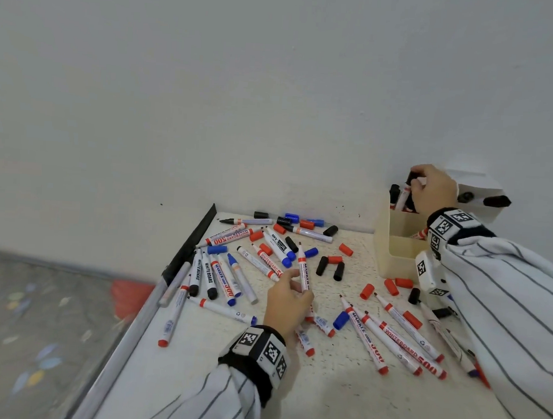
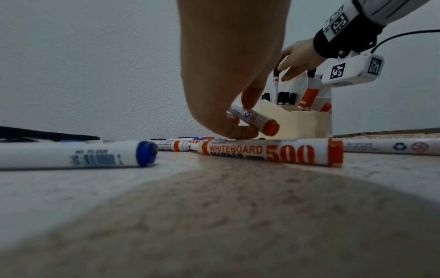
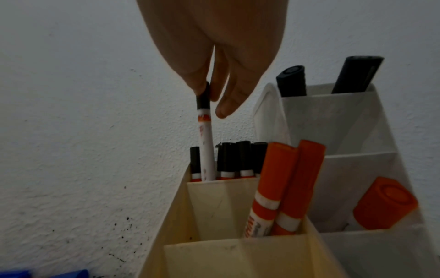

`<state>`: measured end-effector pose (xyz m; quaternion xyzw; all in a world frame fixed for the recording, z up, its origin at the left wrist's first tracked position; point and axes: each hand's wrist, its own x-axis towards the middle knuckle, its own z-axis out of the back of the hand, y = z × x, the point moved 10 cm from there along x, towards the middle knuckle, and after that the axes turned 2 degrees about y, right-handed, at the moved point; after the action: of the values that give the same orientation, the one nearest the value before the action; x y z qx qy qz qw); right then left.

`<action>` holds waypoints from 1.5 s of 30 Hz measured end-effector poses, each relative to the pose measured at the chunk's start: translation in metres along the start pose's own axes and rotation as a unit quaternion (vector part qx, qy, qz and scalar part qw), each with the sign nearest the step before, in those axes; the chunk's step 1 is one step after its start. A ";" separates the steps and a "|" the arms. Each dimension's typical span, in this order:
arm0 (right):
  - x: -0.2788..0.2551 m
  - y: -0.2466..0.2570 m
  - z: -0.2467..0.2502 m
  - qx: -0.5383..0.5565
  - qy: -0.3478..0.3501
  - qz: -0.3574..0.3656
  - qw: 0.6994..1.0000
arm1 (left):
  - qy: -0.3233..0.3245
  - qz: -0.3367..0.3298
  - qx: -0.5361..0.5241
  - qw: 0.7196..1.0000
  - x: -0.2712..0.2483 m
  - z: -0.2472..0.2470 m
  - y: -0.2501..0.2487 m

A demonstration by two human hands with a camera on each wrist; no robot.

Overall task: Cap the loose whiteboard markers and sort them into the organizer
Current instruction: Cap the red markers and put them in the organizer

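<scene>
Behind the cream organizer (image 3: 238, 250), seemingly another grey organizer (image 3: 345, 135).

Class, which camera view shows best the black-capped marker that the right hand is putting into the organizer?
The right wrist view: the black-capped marker stands clear, pinched by the right hand, entering the organizer compartment. The left wrist view shows it small; in the head view the hand mostly covers it.

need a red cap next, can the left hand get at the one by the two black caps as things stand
Probably not yet: the left hand already holds a marker. The red cap itself lies bare on the table, nothing over it.
</scene>
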<state>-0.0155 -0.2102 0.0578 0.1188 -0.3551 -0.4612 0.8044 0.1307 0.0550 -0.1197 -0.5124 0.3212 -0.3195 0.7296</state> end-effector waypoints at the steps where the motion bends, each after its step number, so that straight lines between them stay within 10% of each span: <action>1: 0.000 -0.001 -0.008 -0.016 0.028 -0.004 0.999 | -0.002 -0.001 -0.002 1.000 0.000 0.000 0.000; 9: -0.015 -0.018 -0.059 -0.198 0.263 -0.016 0.944 | -0.001 -0.004 0.005 1.000 -0.001 0.000 -0.003; 16: -0.044 0.017 -0.044 -0.006 0.143 0.029 0.989 | -0.007 -0.008 0.005 1.000 0.000 0.001 -0.003; 22: -0.149 0.015 -0.113 -0.087 0.506 0.016 0.858 | -0.007 -0.021 0.008 1.000 0.000 -0.002 -0.006; 35: -0.141 0.014 -0.084 -0.010 0.302 0.046 0.952 | 0.014 -0.081 0.072 0.994 -0.007 -0.006 -0.021; 45: -0.162 0.055 -0.073 0.076 0.330 0.128 0.932 | 0.030 -0.081 0.137 0.987 -0.008 -0.010 -0.021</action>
<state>0.0179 -0.0559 -0.0407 0.2783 -0.1163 -0.2608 0.9171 0.1154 0.0499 -0.1011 -0.4222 0.2532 -0.4337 0.7547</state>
